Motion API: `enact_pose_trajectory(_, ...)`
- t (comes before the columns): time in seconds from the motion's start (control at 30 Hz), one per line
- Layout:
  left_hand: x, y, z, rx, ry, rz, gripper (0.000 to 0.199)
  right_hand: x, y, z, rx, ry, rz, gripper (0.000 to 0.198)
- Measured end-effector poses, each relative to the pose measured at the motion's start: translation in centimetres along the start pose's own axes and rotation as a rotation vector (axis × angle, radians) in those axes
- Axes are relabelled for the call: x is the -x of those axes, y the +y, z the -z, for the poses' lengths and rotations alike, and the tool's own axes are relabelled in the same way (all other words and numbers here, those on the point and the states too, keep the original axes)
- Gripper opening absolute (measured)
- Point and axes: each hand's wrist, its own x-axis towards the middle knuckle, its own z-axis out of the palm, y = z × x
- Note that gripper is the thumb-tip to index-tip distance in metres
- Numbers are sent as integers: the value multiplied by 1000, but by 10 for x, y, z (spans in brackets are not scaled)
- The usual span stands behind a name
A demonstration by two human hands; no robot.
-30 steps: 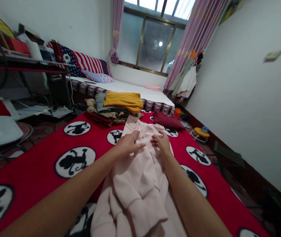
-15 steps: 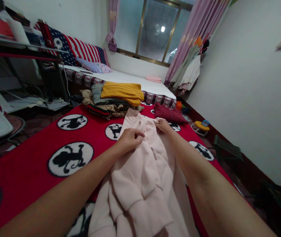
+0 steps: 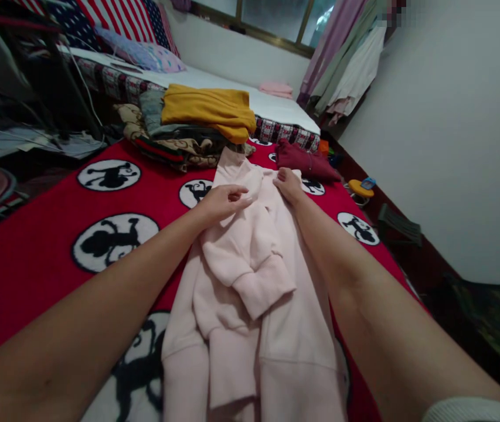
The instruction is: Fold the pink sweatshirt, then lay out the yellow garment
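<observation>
A pale pink sweatshirt [image 3: 298, 328] lies lengthwise before me, its ribbed cuffs folded in over its front. Over its upper left part is my left hand [image 3: 227, 202], fingers loosely bent and apart, with no cloth gripped between them. My right hand [image 3: 289, 186] is at the far right edge of the sweatshirt, its thumb and fingers closed on the cloth there. Part of that grip is hidden behind the hand. Beneath the garment spreads a red blanket [image 3: 47, 234] with black monkey figures in white ovals.
Beyond the sweatshirt sits a pile of folded clothes [image 3: 157, 138], topped by a mustard yellow garment [image 3: 208, 108]. A folded dark red garment [image 3: 305, 161] lies to its right. Farther back is a bed [image 3: 227, 91]. A yellow stool [image 3: 359, 189] stands at the right wall.
My view has tipped downward. The left hand has loosened and its fingers have spread. The folded sleeves lie flatter, and more of the sweatshirt's near end shows.
</observation>
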Motion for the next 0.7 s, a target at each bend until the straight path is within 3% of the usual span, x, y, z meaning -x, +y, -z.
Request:
enact_pose_trajectory(0.07,1,-9,-6,-105,0,-25,48,21,3,-5,51,-81,93,42)
enact_pose_trajectory(0.2,5,-13,-13,-257,44,-105,48,63,-10,2,46,-238,133,30)
enact_pose_trajectory(0.33,9,-9,-14,-336,48,-129,45,115,-32,16,40,-225,73,33)
enact_pose_trajectory(0.4,10,-7,-13,-305,66,-121,43,144,-43,22,42,-151,110,35)
enact_pose_trajectory(0.5,10,-7,-10,-141,107,-81,38,182,-60,31,6,-110,316,49)
enact_pose_trajectory(0.6,10,-10,-7,9,142,-71,36,207,-71,37,-20,-217,506,60)
enact_pose_trajectory(0.7,11,-12,-8,57,173,-77,32,211,-74,39,-16,-331,565,47)
